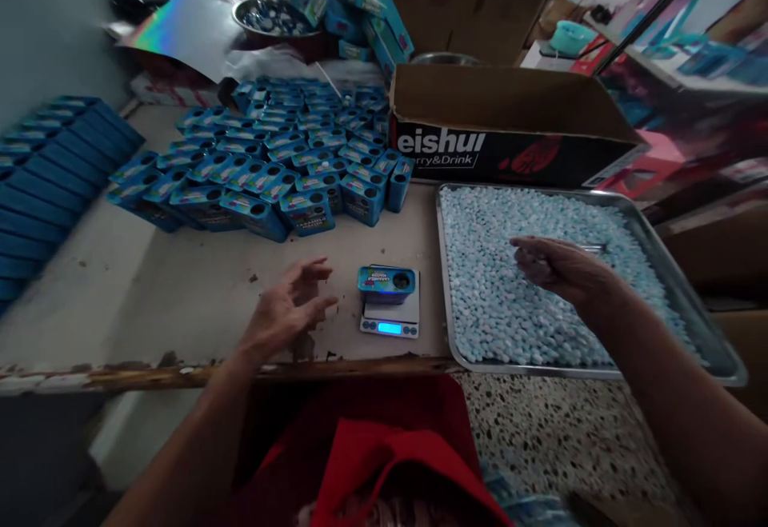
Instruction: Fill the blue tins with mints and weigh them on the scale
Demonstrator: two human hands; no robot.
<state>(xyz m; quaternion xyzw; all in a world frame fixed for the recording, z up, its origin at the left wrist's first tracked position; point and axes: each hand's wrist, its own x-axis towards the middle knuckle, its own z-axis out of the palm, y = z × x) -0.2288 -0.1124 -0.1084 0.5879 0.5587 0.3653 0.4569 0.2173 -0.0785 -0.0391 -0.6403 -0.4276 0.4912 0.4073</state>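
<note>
My left hand (294, 303) is open above the worktop, fingers and thumb apart, just left of a small digital scale (410, 309). On the scale stands a blue candy box (378, 281) with a dark round hole in its top; the display glows blue. Over a metal tray (445, 271) of small pale blue and white candies (492, 311), my right hand (558, 267) is closed with its fingers curled under. What it holds, if anything, is hidden. A thin shiny metal piece (593, 248) shows just behind that hand.
Rows of blue boxes (306, 211) cover the back of the worktop (198, 295), and more are stacked (54, 183) at far left. An open black carton (510, 151) stands behind the tray. Farther back are a metal bowl (240, 11) and a silvery sheet (186, 35).
</note>
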